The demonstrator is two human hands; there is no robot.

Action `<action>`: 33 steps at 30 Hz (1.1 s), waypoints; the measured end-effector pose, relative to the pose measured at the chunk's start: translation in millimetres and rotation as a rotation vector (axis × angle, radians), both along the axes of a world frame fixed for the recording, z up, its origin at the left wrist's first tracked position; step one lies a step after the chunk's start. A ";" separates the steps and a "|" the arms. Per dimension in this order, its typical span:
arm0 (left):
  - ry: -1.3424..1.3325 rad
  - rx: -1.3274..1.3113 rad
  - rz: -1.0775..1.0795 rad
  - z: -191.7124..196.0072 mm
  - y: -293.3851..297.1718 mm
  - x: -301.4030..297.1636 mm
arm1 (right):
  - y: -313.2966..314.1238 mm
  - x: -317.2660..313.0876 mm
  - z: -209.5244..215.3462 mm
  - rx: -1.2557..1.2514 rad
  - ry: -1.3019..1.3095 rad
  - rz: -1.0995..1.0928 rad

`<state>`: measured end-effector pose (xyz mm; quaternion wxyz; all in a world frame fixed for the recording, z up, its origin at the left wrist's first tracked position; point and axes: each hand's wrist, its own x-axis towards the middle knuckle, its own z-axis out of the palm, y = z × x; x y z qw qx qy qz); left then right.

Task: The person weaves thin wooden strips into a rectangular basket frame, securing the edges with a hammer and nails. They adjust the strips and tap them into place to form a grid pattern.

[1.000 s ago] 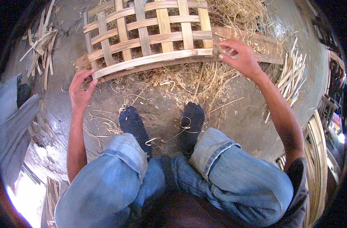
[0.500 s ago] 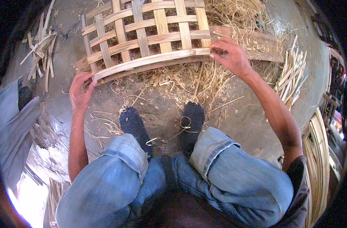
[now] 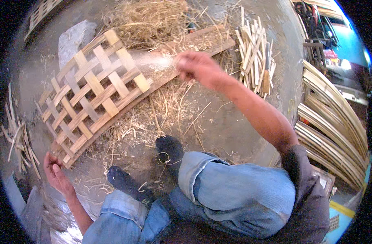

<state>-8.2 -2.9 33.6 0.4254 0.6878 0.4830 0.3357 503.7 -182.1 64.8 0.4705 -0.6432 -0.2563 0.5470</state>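
Note:
A lattice panel woven from flat bamboo strips (image 3: 88, 87) lies tilted on a wooden board (image 3: 198, 40) on the floor. Over the panel's far right part, my right hand (image 3: 198, 70) has its fingers closed on one end of a bamboo strip (image 3: 155, 61). Hand and strip are smeared by motion, and the strip's far end fades into the blur. Down at the left, my left hand (image 3: 60, 175) has thumb and fingers apart beside the board's near end, with nothing visible in it.
A heap of curly shavings (image 3: 153, 20) lies behind the board. Loose cut strips (image 3: 253, 53) are piled at the right, near a knife-like tool (image 3: 266, 77), and more strips (image 3: 19, 138) at the left. Long bent slats (image 3: 332, 122) stack far right. A pale stone block (image 3: 75, 40) touches the panel.
The view has turned right. My left hand has let go of the strip at the panel's near edge; my right hand has lifted it away over the panel.

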 end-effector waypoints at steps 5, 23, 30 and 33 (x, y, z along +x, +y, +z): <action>0.140 -0.078 -0.032 -30.3 8.0 -11.3 | -51.3 105.0 -4.6 0.171 0.046 -0.687; 0.198 -0.140 -0.041 -28.6 -3.0 -16.9 | -137.4 239.0 -77.8 0.033 -0.191 -1.404; 0.166 -0.121 -0.087 -24.9 -9.6 6.1 | -226.3 248.5 -108.2 -1.038 -0.930 -0.796; 0.242 -0.098 -0.136 -26.3 -3.1 -7.8 | -227.1 235.7 -114.1 -0.981 -0.833 -0.810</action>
